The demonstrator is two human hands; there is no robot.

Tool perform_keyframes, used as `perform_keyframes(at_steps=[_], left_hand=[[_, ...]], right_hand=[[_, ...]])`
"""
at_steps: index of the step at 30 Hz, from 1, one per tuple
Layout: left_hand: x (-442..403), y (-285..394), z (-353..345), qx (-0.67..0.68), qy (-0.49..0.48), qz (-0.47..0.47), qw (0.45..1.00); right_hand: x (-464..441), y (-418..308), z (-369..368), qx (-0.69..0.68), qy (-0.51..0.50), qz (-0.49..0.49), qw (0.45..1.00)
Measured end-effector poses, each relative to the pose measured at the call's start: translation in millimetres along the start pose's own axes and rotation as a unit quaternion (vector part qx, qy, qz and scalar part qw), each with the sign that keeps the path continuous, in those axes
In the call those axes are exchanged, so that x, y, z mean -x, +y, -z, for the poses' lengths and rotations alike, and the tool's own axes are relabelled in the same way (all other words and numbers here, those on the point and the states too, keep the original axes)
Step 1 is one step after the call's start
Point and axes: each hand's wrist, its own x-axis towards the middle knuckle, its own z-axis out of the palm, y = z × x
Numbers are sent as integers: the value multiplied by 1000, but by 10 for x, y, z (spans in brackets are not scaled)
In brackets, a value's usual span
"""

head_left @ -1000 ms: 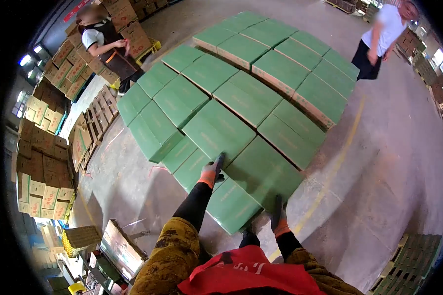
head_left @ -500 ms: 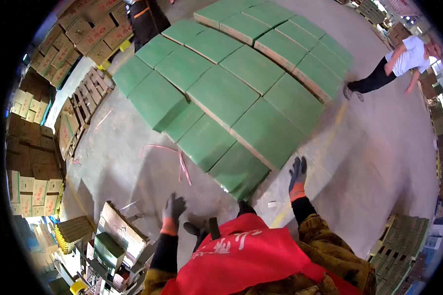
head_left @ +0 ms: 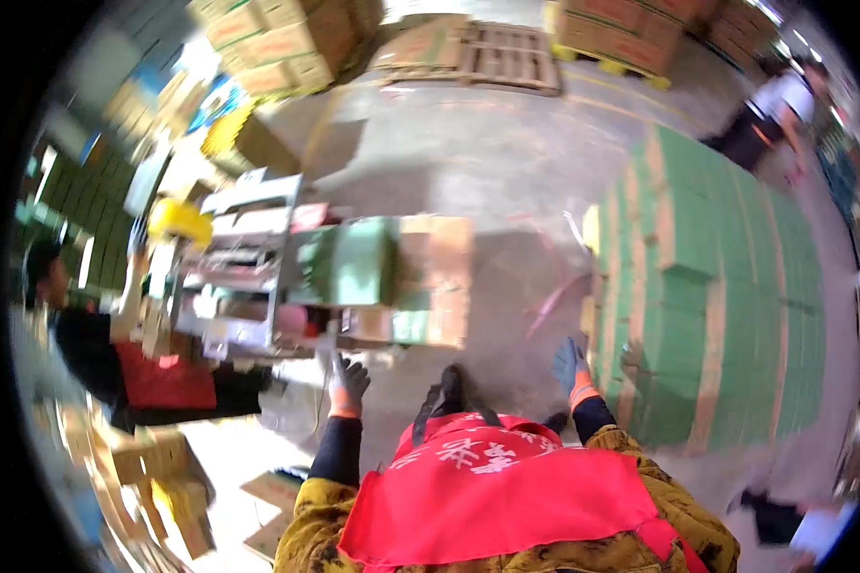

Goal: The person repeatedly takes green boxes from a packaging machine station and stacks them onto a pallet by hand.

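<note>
My left hand (head_left: 349, 384), in a grey glove with an orange cuff, is held out over the floor with its fingers apart and nothing in it. It is nearest to a metal-framed machine (head_left: 282, 258). Beyond that hand, a green box (head_left: 365, 261) lies at the machine's end, beside a brown cardboard piece (head_left: 449, 277). My right hand (head_left: 570, 365), gloved the same way, has its fingers stretched out and holds nothing. Close to its right rises a tall stack of green boxes (head_left: 764, 315); I see no clear contact. Motion blurs the machine area.
A person in a red apron (head_left: 167, 372) stands at the machine's left. Another person (head_left: 779, 110) is behind the green stack; a third (head_left: 798, 525) partly shows at lower right. Pink strapping (head_left: 554, 307) lies on the floor. A wooden pallet (head_left: 511, 59) and cartons (head_left: 277, 43) are at the back.
My view has swung left, so the green stack is now at right and the machine with the green box is ahead on the left. Both hands stay out in front, empty.
</note>
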Motion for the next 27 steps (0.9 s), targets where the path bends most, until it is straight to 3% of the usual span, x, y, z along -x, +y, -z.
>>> perform_keyframes(at_steps=[2,4,6,8,9,12,15,16,17,18,20,21,22,24,25,26,27], left_hand=[[-116,28,284,-4,-1,-79,997],[-127,245,302,69,66,-25,995],[-288,246,407,84,56,-13,995],[-314,302,329,91,43,-4,995],[-389,290,304,93,30,-2,995],[-499,408,24,73,3,16,997],[-747,436,-263,141,13,-44,989],[-792,508,-422,180,15,-87,980],[-829,581,-577,204,51,-148,966],[-883,624,-670,240,77,-121,960],[-1073,574,-702,277,36,-105,954],[-1123,591,-787,263,38,-125,956],[-1093,701,-916,276,102,-82,952],[-1271,657,-922,314,25,-54,948],[-1099,792,-1070,323,14,-28,946],[-1267,711,-998,292,-13,-24,956],[-1328,676,-974,275,-56,-40,959]], right_hand=[[-279,127,-521,45,-47,-22,998],[-580,272,-913,83,-128,-19,988],[-848,322,-1179,133,-164,-5,977],[-1061,508,-1249,264,-211,113,934],[-1026,445,-1410,277,-208,103,933],[-774,237,-1877,135,-178,3,975],[-500,60,-2338,53,-131,-45,989],[-631,153,-2222,231,-165,29,958],[-765,246,-2106,437,-169,122,875],[-918,353,-1974,582,-147,207,772],[-651,217,-2218,654,-89,271,701],[-653,213,-2253,577,-103,262,767],[-584,159,-2378,506,-83,223,829],[-391,5,-2654,346,-38,143,926],[-493,100,-2573,601,61,293,742],[-658,226,-2454,780,149,399,459],[-840,354,-2306,861,213,447,115]])
